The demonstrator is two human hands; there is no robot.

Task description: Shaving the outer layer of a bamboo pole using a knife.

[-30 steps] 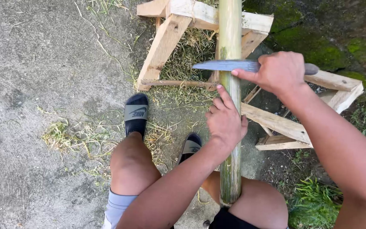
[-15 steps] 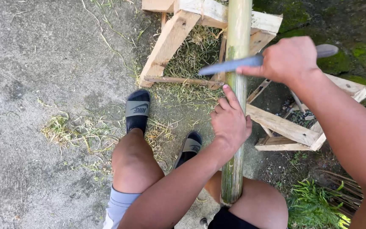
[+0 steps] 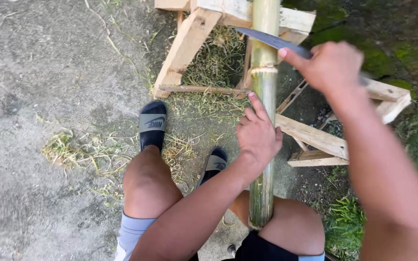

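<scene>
green bamboo pole [image 3: 263,96], pale node ring

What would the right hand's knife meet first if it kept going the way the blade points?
Probably the bamboo pole: the knife in the right hand already lies across it, tip just past its left edge. Beyond that is the wooden stand, though depth is unclear.

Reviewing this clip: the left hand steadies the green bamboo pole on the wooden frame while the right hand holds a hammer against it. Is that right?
Not quite. In the head view the right hand holds a long knife, not a hammer, its blade laid across the bamboo pole. The left hand does steady the pole on the wooden frame.
</scene>
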